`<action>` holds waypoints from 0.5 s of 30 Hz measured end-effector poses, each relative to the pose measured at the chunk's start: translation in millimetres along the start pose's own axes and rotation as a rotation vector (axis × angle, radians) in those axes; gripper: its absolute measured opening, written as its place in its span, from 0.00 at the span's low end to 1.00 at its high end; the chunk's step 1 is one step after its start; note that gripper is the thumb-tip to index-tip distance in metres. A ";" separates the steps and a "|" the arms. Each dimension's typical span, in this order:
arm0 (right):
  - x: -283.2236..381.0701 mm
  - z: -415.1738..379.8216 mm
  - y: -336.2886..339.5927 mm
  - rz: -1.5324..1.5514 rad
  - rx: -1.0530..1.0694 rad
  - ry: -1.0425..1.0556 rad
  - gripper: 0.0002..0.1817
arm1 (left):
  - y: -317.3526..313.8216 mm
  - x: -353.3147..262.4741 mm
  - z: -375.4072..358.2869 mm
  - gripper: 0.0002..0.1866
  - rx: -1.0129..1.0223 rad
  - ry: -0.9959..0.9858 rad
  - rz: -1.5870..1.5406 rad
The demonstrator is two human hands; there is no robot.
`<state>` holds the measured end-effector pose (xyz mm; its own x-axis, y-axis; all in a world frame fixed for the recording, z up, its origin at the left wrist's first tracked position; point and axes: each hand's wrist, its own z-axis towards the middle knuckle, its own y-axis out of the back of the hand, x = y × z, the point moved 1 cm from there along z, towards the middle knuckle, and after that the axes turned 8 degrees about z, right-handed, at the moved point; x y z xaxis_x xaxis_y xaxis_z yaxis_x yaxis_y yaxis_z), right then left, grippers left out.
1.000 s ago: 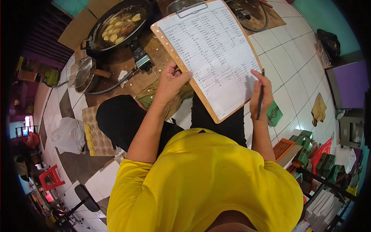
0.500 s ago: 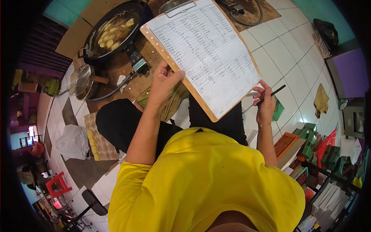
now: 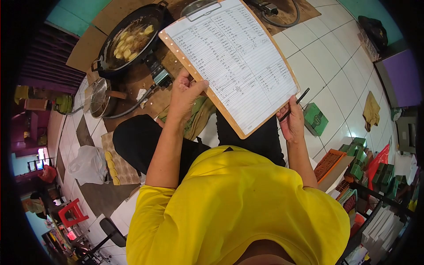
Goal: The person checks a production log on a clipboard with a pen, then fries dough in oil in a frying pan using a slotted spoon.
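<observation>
A wooden clipboard (image 3: 191, 67) with a sheet of lined, handwritten paper (image 3: 234, 66) under its metal clip is tilted above my lap. My left hand (image 3: 184, 95) grips its left edge, thumb on top of the board and fingers underneath. At the lower right corner, my right hand (image 3: 291, 121) has its fingers curled around a black pen (image 3: 303, 96); the fingertips meet the board's edge. The pen points up and to the right, away from the paper. The handwriting is too small to read.
Left of the clipboard, a black wok (image 3: 110, 66) holds yellow pieces in bubbling oil on a gas burner (image 3: 160, 75). A strainer (image 3: 99, 95) lies near it. A green box (image 3: 315, 119) rests on the tiles to the right, with an orange crate (image 3: 329, 165) and stacked green boxes (image 3: 355, 159) beyond.
My right hand has shifted left and slightly down along the board's corner, and the pen has swung steeper. More of the green box shows. The left hand keeps its hold.
</observation>
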<state>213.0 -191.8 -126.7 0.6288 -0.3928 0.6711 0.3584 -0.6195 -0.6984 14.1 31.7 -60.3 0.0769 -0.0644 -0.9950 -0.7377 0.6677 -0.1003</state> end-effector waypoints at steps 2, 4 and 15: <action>1.2 0.1 -3.0 0.005 0.009 0.006 0.14 | 1.0 -0.3 0.4 0.21 0.012 0.006 0.011; 0.4 -0.1 -3.9 0.011 -0.001 0.013 0.14 | 1.8 1.6 0.9 0.21 0.008 0.013 0.015; 1.2 -0.9 -5.7 -0.033 -0.032 0.029 0.13 | 2.4 2.5 1.3 0.20 0.012 0.004 0.016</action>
<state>211.1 -189.4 -121.7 0.5963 -0.3912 0.7010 0.3563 -0.6535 -0.6678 13.4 34.1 -63.0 0.0624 -0.0567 -0.9964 -0.7304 0.6778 -0.0843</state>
